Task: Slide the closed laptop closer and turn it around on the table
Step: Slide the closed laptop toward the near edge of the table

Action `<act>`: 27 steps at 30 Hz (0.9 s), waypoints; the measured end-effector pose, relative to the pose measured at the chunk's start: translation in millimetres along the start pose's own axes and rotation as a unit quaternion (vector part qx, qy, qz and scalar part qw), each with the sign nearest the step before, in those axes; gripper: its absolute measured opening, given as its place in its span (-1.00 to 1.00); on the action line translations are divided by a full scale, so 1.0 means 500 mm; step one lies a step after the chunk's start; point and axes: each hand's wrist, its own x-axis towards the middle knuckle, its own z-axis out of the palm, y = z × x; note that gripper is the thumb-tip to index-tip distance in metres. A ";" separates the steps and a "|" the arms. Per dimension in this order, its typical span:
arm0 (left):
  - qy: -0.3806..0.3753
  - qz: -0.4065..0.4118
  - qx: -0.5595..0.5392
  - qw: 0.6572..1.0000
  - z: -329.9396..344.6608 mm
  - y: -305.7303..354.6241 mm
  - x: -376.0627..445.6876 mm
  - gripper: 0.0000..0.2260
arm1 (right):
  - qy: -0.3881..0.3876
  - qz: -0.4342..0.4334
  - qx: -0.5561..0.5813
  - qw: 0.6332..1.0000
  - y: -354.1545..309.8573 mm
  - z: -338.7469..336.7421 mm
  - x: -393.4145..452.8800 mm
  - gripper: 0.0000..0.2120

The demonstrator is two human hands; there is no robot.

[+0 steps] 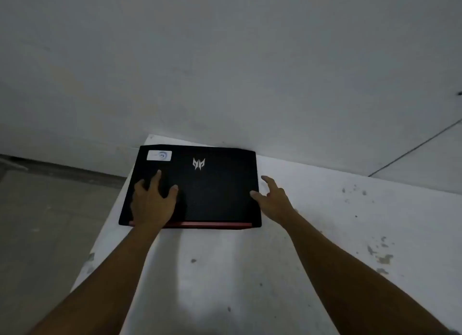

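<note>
Head view, looking down past two bare forearms at a white table (312, 234) set against a pale grey wall (225, 59). At the far left lies a grey floor (50, 222), with a dark strip where it meets the wall. The table's left edge runs diagonally up to a far corner beside the wall.

A closed black laptop (215, 192) lies flat on the far left part of the table, its far edge close to the wall and its near left corner at, or slightly over, the table's left edge. A white sticker (159, 155) sits in its far left corner, a silver logo (198, 163) is centred near the far edge, and a red strip (200, 225) runs along the edge nearest the person.

On the left half of the lid rests the left hand (152, 199), palm down, fingers spread wide and flat on the black surface; it grips nothing. The right hand (273, 197) is at the laptop's right edge, fingers loosely spread and open, the thumb tip touching or just over the lid's right side while the other fingers reach out over the table just beside it; it holds nothing.

Further right, the bare tabletop shows scattered grey chips and stains (380, 257). A thin dark line (412, 149) crosses the wall at the right.
</note>
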 end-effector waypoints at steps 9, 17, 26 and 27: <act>-0.024 -0.073 0.090 0.993 0.002 -0.080 0.066 -0.21 | -0.017 0.037 -0.123 0.992 -0.013 0.082 0.047 -0.24; -0.051 -0.117 0.073 0.989 -0.017 -0.070 0.108 -0.06 | 0.008 0.053 -0.090 0.994 -0.012 0.102 0.056 -0.13; -0.091 -0.090 -0.030 0.991 -0.062 -0.087 0.118 0.04 | -0.032 0.025 -0.069 0.997 -0.029 0.087 0.056 -0.10; -0.099 -0.087 -0.036 0.991 -0.061 -0.091 0.115 0.03 | -0.026 0.015 -0.069 0.997 -0.030 0.090 0.053 -0.10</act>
